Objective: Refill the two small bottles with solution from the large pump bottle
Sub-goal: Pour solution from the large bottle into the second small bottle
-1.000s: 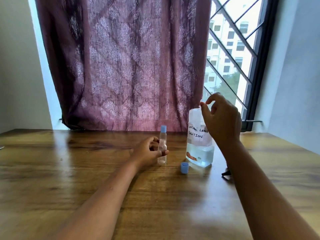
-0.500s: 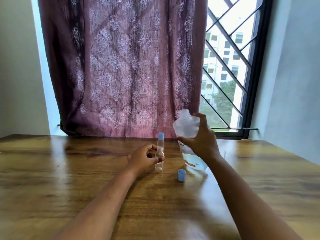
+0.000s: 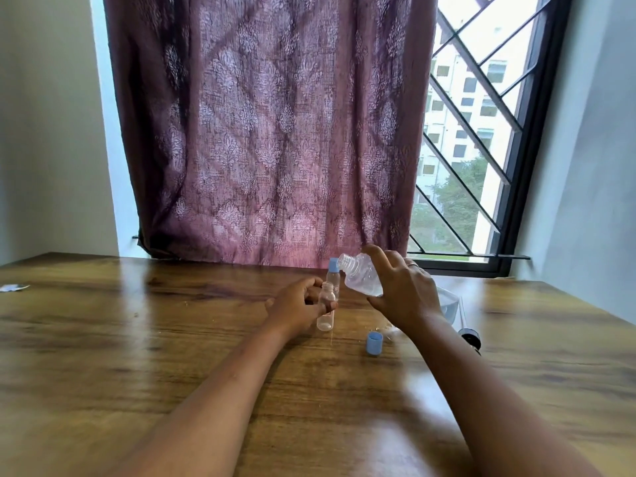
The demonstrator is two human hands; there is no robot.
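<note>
My left hand (image 3: 298, 309) grips a small clear bottle (image 3: 325, 311) with no cap, standing upright on the wooden table (image 3: 137, 356). Right behind it stands a second small bottle (image 3: 333, 274) with a blue cap on. My right hand (image 3: 404, 294) holds the large clear bottle (image 3: 361, 275) tilted to the left, its open threaded neck above and just right of the uncapped bottle's mouth. Clear liquid lies in the tilted bottle's lower part. A loose blue cap (image 3: 374, 343) rests on the table in front of my right wrist.
A black pump head with its tube (image 3: 469, 335) lies on the table behind my right forearm. A small pale scrap (image 3: 13, 287) sits at the far left edge. A maroon curtain (image 3: 268, 132) and a barred window (image 3: 481, 139) stand behind the table.
My right hand moved from the large bottle's top to its body, lifted it and tipped it left toward the small bottles. My left hand kept its grip on the small bottle.
</note>
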